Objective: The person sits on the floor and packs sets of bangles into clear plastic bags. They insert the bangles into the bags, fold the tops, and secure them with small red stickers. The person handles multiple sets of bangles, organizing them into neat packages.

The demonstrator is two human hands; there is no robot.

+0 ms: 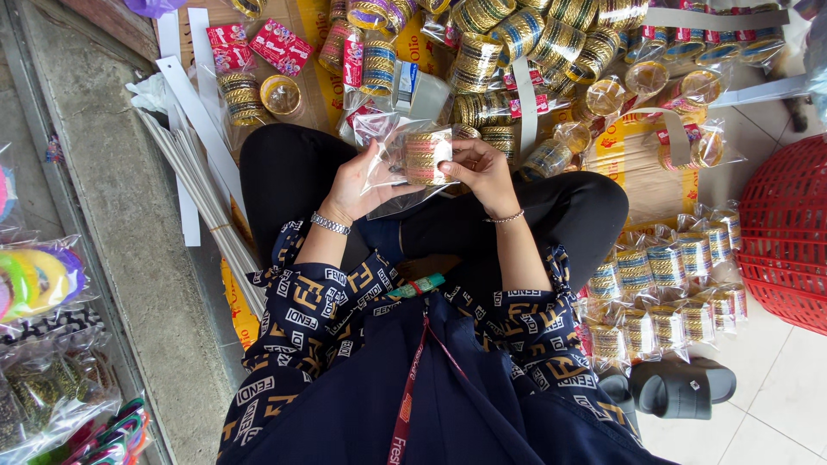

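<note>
Left hand [357,185] and right hand [484,172] both gripping a clear bag [392,164] around a bangle stack [425,157], above the lap. Might tear the thin plastic or spill bangles, if pulled unevenly.

Bangle set [426,157] red-and-gold striped, in clear bag [388,164]; trousers [293,176] black; sleeves [301,297] navy with tan-white letter pattern; basket [788,232] red; sandal [680,387] grey
</note>
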